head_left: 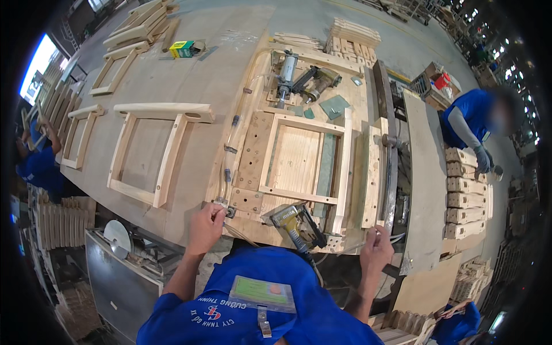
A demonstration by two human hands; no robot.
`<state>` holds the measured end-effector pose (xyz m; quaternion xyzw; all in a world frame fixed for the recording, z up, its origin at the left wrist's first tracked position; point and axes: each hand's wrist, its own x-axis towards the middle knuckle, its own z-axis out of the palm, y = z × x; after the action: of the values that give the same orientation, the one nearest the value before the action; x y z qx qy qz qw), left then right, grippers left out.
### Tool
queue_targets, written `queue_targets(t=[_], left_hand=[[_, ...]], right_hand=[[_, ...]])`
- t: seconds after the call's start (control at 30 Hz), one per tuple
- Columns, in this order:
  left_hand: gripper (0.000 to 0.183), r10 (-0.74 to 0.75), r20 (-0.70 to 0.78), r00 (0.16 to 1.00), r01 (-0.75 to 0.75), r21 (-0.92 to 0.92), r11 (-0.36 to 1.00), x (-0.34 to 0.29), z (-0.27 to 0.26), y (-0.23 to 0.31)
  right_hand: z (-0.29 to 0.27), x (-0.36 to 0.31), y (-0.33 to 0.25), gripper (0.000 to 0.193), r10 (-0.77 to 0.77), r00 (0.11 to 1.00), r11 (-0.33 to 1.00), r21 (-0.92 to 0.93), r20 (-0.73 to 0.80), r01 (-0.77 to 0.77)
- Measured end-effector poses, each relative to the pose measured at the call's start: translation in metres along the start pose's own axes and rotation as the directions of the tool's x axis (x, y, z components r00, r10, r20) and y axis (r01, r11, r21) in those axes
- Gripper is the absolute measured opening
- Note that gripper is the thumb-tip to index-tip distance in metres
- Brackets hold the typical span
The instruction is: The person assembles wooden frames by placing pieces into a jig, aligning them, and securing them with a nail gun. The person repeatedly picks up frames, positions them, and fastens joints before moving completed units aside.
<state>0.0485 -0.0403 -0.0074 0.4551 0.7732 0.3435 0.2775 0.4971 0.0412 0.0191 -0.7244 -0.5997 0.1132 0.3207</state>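
Observation:
At the near edge of the workbench, my left hand (pixel 206 229) is closed, thumb and fingertips on a small metal air valve (pixel 224 207). My right hand (pixel 376 251) is closed too, by the near end of a slotted wooden clamp block (pixel 371 178); what its fingers grip is too small to make out. Between the hands lies a yellow-and-black nail gun (pixel 292 223) with a hose running toward me. Just beyond it, a rectangular pale wood frame (pixel 299 195) sits in the jig, with a longer rail (pixel 344 172) along its right side.
Two more air tools, a grey one (pixel 286 75) and a brown one (pixel 322 83), lie behind the frame. A finished-looking wooden frame (pixel 164 161) rests on the left board, near a green-yellow box (pixel 183 49). A gloved co-worker (pixel 468 123) stands right, beside stacked wood pieces (pixel 466 201).

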Motion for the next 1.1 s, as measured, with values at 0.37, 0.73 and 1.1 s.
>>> queue_targets(t=[0.37,0.73,1.1], left_hand=[[0.015,0.379,-0.066,0.923,-0.373,0.091,0.923,-0.015,0.022,-0.014],[0.029,0.297,-0.093,0.95,-0.262,0.273,0.926,0.018,-0.017,0.066],[0.046,0.813,0.005,0.582,-0.808,0.114,0.578,0.063,0.007,0.134]], right_hand=[[0.095,0.048,-0.053,0.021,-0.213,0.94,0.977,0.038,0.266,0.21],[0.189,0.125,-0.003,0.069,0.078,0.895,0.962,-0.27,0.439,0.049],[0.08,0.188,-0.047,0.065,-0.041,0.888,0.998,-0.023,0.459,0.058]])
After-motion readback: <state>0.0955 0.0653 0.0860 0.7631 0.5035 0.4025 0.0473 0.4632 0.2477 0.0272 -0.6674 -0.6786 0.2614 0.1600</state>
